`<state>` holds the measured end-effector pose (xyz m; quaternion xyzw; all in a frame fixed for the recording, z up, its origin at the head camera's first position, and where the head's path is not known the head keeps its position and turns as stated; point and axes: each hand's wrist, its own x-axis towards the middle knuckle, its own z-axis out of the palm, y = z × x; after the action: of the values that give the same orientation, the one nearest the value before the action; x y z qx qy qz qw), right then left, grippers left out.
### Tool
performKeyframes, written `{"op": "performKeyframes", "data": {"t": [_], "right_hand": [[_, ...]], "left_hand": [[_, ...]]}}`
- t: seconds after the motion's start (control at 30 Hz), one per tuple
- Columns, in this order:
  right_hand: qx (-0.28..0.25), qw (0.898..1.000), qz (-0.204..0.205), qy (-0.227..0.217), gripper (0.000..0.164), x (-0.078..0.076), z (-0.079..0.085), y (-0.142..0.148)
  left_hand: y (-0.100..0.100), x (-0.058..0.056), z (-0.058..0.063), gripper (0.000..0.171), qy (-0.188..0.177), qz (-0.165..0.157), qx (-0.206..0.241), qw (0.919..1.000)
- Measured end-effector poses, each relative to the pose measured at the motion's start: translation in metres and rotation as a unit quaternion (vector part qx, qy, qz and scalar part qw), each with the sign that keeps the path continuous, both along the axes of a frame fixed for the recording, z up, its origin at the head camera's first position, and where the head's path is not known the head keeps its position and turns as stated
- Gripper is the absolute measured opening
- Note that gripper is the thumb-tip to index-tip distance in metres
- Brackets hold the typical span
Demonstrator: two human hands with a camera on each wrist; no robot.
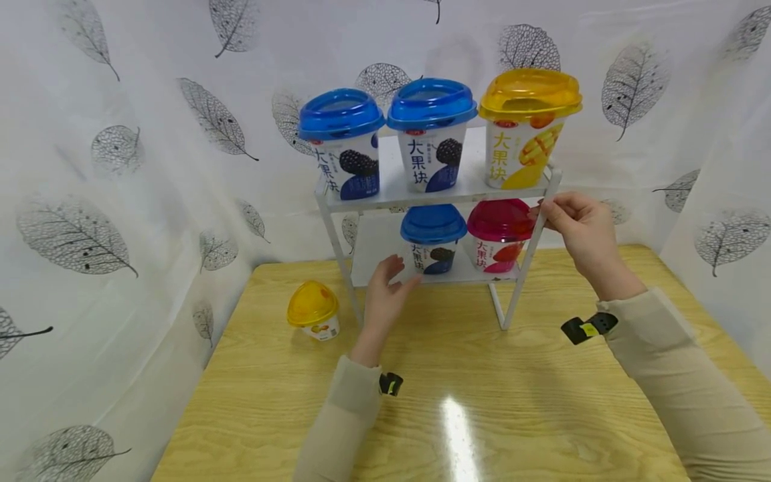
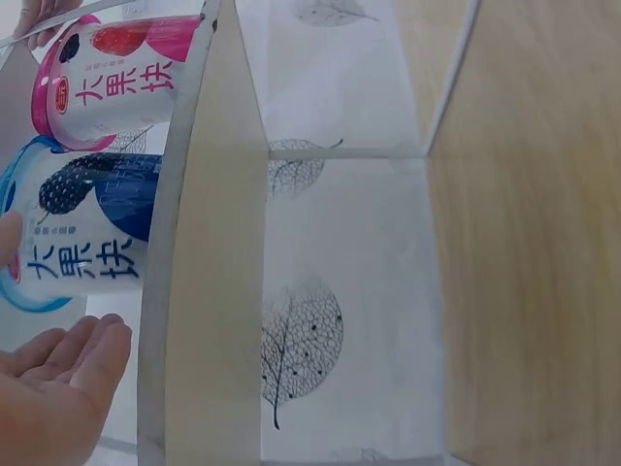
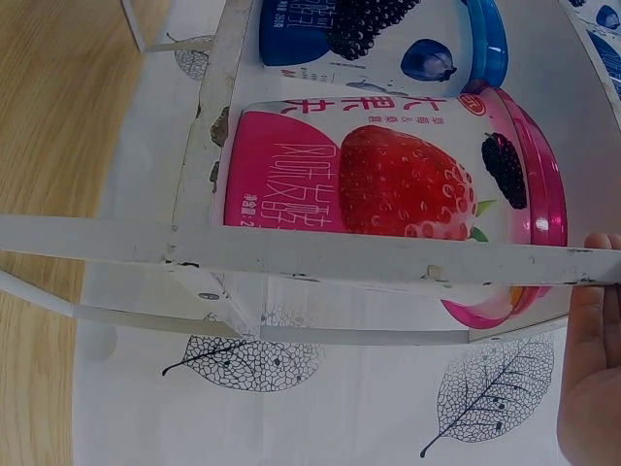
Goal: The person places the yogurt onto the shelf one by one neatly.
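A two-tier white rack [image 1: 421, 199] stands on the table. My left hand [image 1: 388, 294] is at the front of its lower shelf, beside a yogurt cup with a blue lid [image 1: 435, 234] and blackberry print. In the left wrist view, its straight fingers [image 2: 92, 364] are spread just apart from that cup. To the cup's right sits a strawberry yogurt cup with a pink-red lid [image 1: 500, 221]. My right hand [image 1: 581, 227] grips the rack's right post near the upper shelf. The right wrist view shows its fingers [image 3: 587, 335] at the white bar beside the strawberry cup.
On the upper shelf are two blue-lidded cups [image 1: 342, 144] [image 1: 432, 134] and a yellow-lidded cup [image 1: 530, 127]. Another yellow-lidded cup [image 1: 313, 310] stands on the wooden table [image 1: 271, 408], left of the rack. Leaf-printed sheeting [image 1: 150, 201] hangs behind and at the sides.
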<state>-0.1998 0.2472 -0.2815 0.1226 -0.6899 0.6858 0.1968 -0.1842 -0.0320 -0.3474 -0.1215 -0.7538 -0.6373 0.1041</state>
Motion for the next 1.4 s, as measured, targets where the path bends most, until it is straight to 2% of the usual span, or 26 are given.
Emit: {"op": "performKeyframes", "data": {"t": [0.07, 0.13, 0.27, 0.37, 0.47, 0.57, 0.63, 0.73, 0.8, 0.83, 0.9, 0.97, 1.03, 1.1, 1.17, 1.3, 1.4], "right_hand": [[-0.002, 1.000, 0.001, 0.000, 0.009, 0.000, 0.000, 0.000], [-0.006, 1.000, 0.004, 0.003, 0.009, 0.000, 0.000, 0.000], [-0.023, 0.999, 0.020, 0.011, 0.009, 0.001, -0.001, 0.001], [-0.044, 0.998, 0.040, 0.019, 0.009, 0.001, -0.001, 0.001], [-0.056, 0.997, 0.052, 0.024, 0.010, 0.001, -0.002, 0.001], [-0.048, 0.998, 0.042, 0.022, 0.009, 0.000, -0.002, 0.001], [-0.039, 0.999, 0.031, 0.019, 0.009, 0.001, -0.002, 0.001], [-0.033, 0.999, 0.021, 0.017, 0.009, 0.001, -0.001, 0.001], [-0.037, 0.999, 0.025, 0.020, 0.009, 0.000, -0.001, 0.001], [-0.040, 0.999, 0.027, 0.022, 0.009, 0.000, -0.001, 0.001], [-0.040, 0.998, 0.029, 0.025, 0.009, 0.000, -0.001, 0.000], [-0.042, 0.998, 0.030, 0.025, 0.009, -0.001, -0.002, 0.001], [-0.041, 0.998, 0.029, 0.024, 0.010, -0.001, -0.002, 0.000], [-0.042, 0.998, 0.031, 0.023, 0.011, -0.001, -0.002, 0.000], [-0.041, 0.998, 0.030, 0.023, 0.013, 0.000, -0.002, 0.000], [-0.039, 0.999, 0.028, 0.024, 0.010, -0.001, -0.002, 0.000], [-0.042, 0.998, 0.030, 0.025, 0.009, -0.001, -0.003, -0.001]], "left_hand": [[-0.004, 0.005, -0.003, 0.048, -0.005, -0.001, 0.008, 1.0000], [-0.009, 0.005, -0.014, 0.046, -0.011, -0.004, 0.021, 0.9997], [-0.022, 0.004, -0.039, 0.047, -0.020, 0.005, 0.016, 0.9997], [-0.031, 0.006, -0.054, 0.046, -0.003, 0.017, 0.006, 0.9998], [-0.042, 0.010, -0.064, 0.044, 0.031, 0.034, 0.000, 0.9989], [-0.057, 0.015, -0.068, 0.042, 0.043, 0.041, 0.001, 0.9982], [-0.065, 0.022, -0.059, 0.040, 0.024, 0.050, 0.000, 0.9985], [-0.080, 0.023, -0.058, 0.038, 0.006, 0.072, -0.008, 0.9974], [-0.089, 0.023, -0.057, 0.038, 0.009, 0.098, -0.026, 0.9948], [-0.094, 0.020, -0.061, 0.039, 0.018, 0.109, -0.039, 0.9931], [-0.102, 0.014, -0.065, 0.040, 0.041, 0.146, -0.075, 0.9856], [-0.107, 0.010, -0.065, 0.040, 0.059, 0.181, -0.124, 0.9740], [-0.112, 0.006, -0.065, 0.042, 0.075, 0.210, -0.178, 0.9585], [-0.117, 0.001, -0.065, 0.044, 0.079, 0.237, -0.234, 0.9396], [-0.121, -0.003, -0.066, 0.049, 0.072, 0.257, -0.286, 0.9202], [-0.128, -0.014, -0.069, 0.064, 0.028, 0.283, -0.373, 0.8831], [-0.131, -0.020, -0.071, 0.075, -0.005, 0.291, -0.415, 0.8623]]}}
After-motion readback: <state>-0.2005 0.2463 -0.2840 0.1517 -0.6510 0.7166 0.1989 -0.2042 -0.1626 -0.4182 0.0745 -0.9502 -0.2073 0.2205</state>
